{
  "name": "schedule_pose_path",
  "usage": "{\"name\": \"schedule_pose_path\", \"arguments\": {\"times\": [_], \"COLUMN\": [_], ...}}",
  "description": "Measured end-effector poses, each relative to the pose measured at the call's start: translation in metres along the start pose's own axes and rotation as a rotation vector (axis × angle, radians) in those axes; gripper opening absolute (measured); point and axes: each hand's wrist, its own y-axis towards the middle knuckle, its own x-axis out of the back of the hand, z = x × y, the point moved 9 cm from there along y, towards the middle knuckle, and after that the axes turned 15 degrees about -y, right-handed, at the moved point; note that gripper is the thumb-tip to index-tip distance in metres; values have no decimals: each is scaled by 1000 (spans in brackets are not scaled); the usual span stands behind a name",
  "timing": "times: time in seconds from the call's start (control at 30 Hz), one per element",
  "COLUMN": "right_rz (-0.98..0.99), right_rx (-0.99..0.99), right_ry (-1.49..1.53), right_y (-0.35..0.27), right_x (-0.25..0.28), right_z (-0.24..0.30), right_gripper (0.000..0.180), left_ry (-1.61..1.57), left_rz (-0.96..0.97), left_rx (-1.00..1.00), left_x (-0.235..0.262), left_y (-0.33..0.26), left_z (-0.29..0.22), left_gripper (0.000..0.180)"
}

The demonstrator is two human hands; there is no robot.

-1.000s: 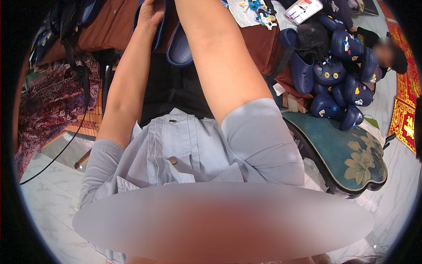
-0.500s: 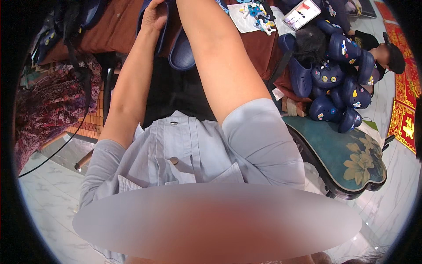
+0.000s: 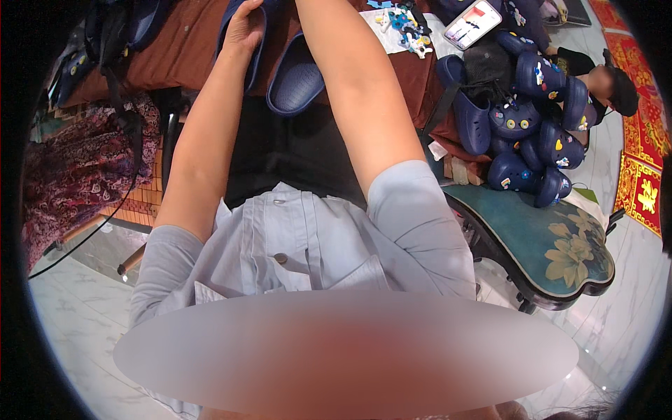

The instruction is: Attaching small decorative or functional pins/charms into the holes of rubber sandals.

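Note:
At the top edge of the view, my left hand [image 3: 245,31] is closed on the side of a navy-blue clog [image 3: 256,66]; the clog's front runs out of the picture. Just right of it, a second navy clog [image 3: 297,80] rests at the near edge of the brown-covered table [image 3: 189,52], its textured insole facing up. My right forearm [image 3: 357,63] reaches over the table past that clog, and the hand itself lies beyond the top edge. A white sheet [image 3: 381,31] to the right carries several small blue, white and black shoe charms [image 3: 418,43].
A phone [image 3: 473,24] with a lit screen lies right of the charms. Several decorated navy clogs [image 3: 514,122] are heaped further right, above a green floral stool seat [image 3: 539,238]. Another person in a black cap [image 3: 621,91] is beyond them. Patterned cloth [image 3: 91,168] hangs at left.
My right forearm has shifted a little to the right, uncovering more of the second clog. My left hand keeps its hold on the first clog. The view has moved slightly.

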Motion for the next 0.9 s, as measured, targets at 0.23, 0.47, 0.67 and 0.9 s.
{"name": "schedule_pose_path", "arguments": {"times": [0.23,0.47,0.67,0.9], "right_rz": [-5,16,40,78], "right_rx": [28,38,61,94], "right_ry": [-8,-19,-30,-44], "right_y": [-2,10,24,47], "right_x": [4,-10,-27,-60], "right_z": [6,4,14,25], "right_gripper": [41,42,43,44], "left_ry": [8,-8,-51,-163], "left_rz": [86,35,-27,41], "left_rx": [-22,31,-22,146], "left_x": [-10,-14,-1,-63], "left_y": [-3,-15,-13,-50], "left_z": [3,13,6,33], "left_gripper": [11,10,11,35]}}
